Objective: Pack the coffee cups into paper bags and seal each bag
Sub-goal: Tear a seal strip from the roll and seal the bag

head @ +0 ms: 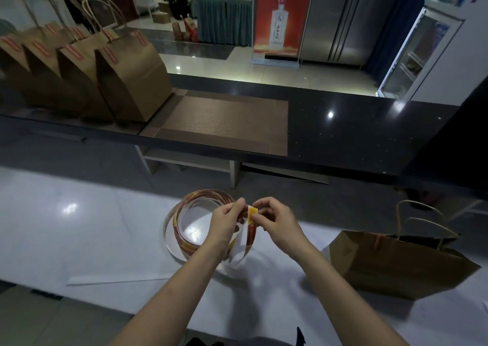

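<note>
A loose roll of red and yellow sticker strip lies coiled on the white table. My left hand pinches the strip's backing near its free end. My right hand pinches a yellow and red sticker at its top edge, just beside the left fingers. A brown paper bag with twisted handles stands on the table to the right, a red sticker on its top. Several sealed brown bags stand in a row on the dark counter at the far left. No coffee cups are visible.
A brown woven mat lies on the dark counter behind the table. Beyond the counter are a glossy tiled floor, a red poster stand, a draped table and a glass-door fridge at the right.
</note>
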`<state>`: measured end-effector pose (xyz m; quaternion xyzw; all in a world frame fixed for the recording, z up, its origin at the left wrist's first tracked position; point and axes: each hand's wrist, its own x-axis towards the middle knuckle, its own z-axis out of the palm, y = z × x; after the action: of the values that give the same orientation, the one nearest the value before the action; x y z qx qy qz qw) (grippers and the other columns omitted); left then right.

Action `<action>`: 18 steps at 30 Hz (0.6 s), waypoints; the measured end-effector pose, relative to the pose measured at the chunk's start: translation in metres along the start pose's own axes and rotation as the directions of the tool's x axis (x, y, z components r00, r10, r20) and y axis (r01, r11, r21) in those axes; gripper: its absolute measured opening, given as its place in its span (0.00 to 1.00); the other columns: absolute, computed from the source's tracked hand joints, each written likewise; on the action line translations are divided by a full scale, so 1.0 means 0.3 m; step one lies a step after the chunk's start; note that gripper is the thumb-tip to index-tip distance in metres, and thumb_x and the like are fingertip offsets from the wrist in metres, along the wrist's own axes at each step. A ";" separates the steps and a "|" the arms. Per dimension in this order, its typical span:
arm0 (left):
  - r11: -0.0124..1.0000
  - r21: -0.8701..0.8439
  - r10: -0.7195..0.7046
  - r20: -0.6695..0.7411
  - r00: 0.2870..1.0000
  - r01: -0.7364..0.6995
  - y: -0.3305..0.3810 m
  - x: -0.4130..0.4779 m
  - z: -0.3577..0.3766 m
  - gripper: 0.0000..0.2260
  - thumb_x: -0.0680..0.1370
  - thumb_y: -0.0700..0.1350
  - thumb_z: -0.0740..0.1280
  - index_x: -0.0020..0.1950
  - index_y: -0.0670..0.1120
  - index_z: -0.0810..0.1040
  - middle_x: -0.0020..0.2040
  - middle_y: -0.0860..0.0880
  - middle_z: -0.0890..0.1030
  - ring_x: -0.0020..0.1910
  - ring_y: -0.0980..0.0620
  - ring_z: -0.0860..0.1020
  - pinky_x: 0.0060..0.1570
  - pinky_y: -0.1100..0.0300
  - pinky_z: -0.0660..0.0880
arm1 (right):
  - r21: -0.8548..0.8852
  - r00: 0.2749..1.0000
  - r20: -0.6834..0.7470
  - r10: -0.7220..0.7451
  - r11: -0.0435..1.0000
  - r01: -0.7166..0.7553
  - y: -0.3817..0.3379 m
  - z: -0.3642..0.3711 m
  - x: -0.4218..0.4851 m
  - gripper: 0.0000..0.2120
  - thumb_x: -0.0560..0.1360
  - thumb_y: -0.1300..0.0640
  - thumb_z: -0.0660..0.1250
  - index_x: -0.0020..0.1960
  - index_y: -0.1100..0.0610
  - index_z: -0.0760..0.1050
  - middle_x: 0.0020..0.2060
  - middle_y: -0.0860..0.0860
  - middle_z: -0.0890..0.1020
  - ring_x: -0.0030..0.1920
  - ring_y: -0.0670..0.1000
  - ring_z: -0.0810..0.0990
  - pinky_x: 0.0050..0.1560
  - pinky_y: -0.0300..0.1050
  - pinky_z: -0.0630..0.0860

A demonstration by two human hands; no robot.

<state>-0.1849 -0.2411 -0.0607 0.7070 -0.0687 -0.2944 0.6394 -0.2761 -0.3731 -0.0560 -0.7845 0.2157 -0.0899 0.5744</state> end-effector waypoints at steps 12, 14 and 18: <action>0.999 -0.022 -0.026 0.062 0.998 0.027 0.003 0.009 -0.028 0.17 0.81 0.55 0.69 0.42 0.44 0.86 0.41 0.43 0.84 0.49 0.41 0.81 0.60 0.42 0.79 | -0.068 0.998 -0.015 -0.065 0.996 0.064 0.011 0.014 0.015 0.05 0.79 0.55 0.74 0.53 0.46 0.81 0.45 0.43 0.85 0.48 0.44 0.85 0.50 0.42 0.84; 0.999 -0.031 -0.042 0.060 0.997 0.044 0.004 0.009 -0.029 0.17 0.81 0.54 0.70 0.43 0.42 0.86 0.40 0.43 0.83 0.47 0.42 0.81 0.58 0.44 0.79 | -0.088 0.997 -0.005 -0.075 0.993 0.074 0.011 0.011 0.015 0.05 0.79 0.55 0.75 0.52 0.46 0.81 0.44 0.43 0.85 0.47 0.45 0.85 0.50 0.42 0.84; 0.996 -0.046 -0.072 0.061 0.996 0.075 0.007 0.011 -0.022 0.16 0.81 0.50 0.70 0.46 0.37 0.85 0.38 0.46 0.81 0.43 0.48 0.78 0.49 0.52 0.76 | -0.265 0.970 -0.041 -0.239 0.939 0.220 0.022 0.011 0.018 0.07 0.77 0.59 0.76 0.51 0.50 0.82 0.47 0.42 0.81 0.47 0.43 0.81 0.47 0.37 0.80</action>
<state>-0.1784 -0.2373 -0.0597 0.6842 -0.0545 -0.3401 0.6429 -0.2716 -0.3742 -0.0639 -0.8687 0.1535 -0.1558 0.4445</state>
